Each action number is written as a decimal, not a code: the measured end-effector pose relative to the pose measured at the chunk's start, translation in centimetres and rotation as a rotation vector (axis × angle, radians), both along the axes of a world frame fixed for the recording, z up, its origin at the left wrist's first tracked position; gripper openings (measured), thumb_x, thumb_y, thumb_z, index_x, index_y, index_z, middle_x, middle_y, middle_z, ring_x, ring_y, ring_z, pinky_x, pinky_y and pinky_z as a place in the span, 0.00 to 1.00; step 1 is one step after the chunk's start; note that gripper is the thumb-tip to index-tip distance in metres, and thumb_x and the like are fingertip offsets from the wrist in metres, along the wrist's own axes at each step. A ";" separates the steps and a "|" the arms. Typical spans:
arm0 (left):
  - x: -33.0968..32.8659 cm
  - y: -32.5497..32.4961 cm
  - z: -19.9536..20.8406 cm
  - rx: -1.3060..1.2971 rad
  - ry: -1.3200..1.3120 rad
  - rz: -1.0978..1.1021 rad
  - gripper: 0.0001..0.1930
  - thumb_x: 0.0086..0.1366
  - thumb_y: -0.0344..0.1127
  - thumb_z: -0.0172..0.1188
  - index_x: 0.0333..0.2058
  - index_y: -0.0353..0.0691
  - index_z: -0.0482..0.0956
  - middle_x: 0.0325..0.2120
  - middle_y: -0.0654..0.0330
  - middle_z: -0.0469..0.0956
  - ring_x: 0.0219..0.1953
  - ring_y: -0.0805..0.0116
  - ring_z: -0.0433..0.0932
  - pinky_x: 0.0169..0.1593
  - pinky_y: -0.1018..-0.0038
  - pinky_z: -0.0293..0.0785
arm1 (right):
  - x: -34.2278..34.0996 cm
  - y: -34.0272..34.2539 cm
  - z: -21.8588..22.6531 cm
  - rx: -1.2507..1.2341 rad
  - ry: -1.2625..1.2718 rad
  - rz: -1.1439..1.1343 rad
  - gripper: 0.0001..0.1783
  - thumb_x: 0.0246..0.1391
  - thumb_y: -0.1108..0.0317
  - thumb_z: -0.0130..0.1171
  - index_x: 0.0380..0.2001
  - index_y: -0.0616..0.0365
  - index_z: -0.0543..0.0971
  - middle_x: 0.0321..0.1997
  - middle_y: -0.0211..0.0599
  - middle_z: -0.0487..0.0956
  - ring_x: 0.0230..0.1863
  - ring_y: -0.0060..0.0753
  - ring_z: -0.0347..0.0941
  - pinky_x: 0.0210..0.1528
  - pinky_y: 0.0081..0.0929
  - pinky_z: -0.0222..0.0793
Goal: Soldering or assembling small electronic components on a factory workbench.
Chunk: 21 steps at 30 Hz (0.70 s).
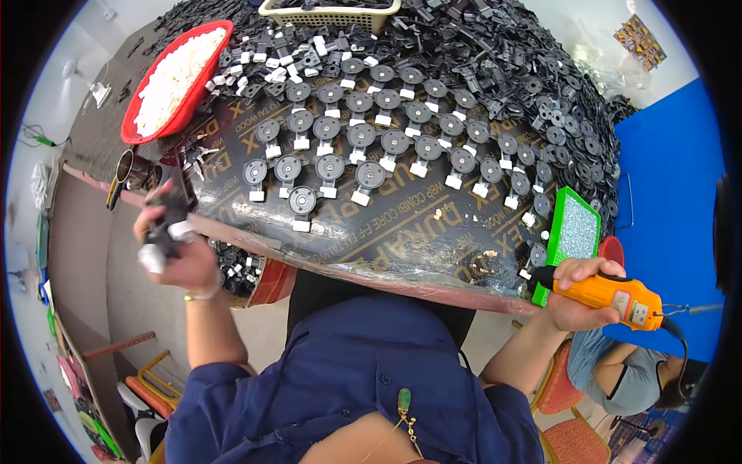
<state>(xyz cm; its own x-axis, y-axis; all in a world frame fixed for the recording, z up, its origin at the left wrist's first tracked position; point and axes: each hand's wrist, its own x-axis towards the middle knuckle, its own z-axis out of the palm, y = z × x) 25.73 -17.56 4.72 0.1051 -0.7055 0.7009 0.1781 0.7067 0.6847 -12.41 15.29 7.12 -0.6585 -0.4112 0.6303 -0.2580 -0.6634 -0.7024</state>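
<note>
The left hand (pixel 174 247), out at nine o'clock past the worktop (pixel 402 232) edge, is closed around a black plastic part with white caps (pixel 166 228). The right hand (pixel 576 290), at four o'clock, grips an orange electric screwdriver (pixel 610 294), its tip toward the worktop's edge just beside a green tray (pixel 576 228). Rows of assembled black discs with white clips (pixel 371 139) cover the worktop's middle; a red bowl of white pieces (pixel 174 81) sits at eleven o'clock.

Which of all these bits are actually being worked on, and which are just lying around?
In use:
left hand gripping black-and-white parts
right hand holding orange power screwdriver
rows of round black pieces

Lying about:
red tray of white bits
green tray
beige basket
</note>
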 end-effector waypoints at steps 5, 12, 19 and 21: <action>15.6 -1.0 -14.1 0.431 0.153 0.422 0.26 0.69 0.54 0.38 0.47 0.38 0.74 0.43 0.54 0.72 0.51 0.60 0.73 0.55 0.61 0.71 | -0.8 -1.0 0.5 0.007 -0.020 0.002 0.42 0.52 0.27 0.53 0.50 0.56 0.71 0.30 0.39 0.75 0.20 0.29 0.70 0.22 0.24 0.64; 9.7 -0.3 -14.0 0.299 -0.533 0.801 0.29 0.72 0.48 0.47 0.64 0.37 0.62 0.68 0.39 0.52 0.71 0.49 0.44 0.71 0.57 0.41 | -0.1 -3.3 0.6 0.038 -0.011 0.037 0.40 0.52 0.27 0.53 0.49 0.55 0.72 0.29 0.36 0.74 0.21 0.24 0.66 0.24 0.23 0.60; -3.1 1.8 -0.5 -0.338 -1.146 -0.006 0.18 0.47 0.43 0.72 0.38 0.48 0.81 0.51 0.65 0.78 0.50 0.59 0.70 0.55 0.65 0.60 | 0.0 -2.7 0.8 0.020 -0.010 0.005 0.42 0.51 0.28 0.55 0.51 0.55 0.72 0.29 0.38 0.75 0.20 0.28 0.69 0.23 0.27 0.65; -4.4 1.5 -0.6 -0.311 -1.151 -0.055 0.17 0.48 0.43 0.72 0.36 0.48 0.81 0.50 0.67 0.78 0.48 0.59 0.70 0.53 0.64 0.61 | 0.2 -2.5 0.9 0.030 -0.013 -0.032 0.41 0.51 0.28 0.55 0.51 0.54 0.72 0.28 0.37 0.75 0.20 0.28 0.69 0.23 0.26 0.64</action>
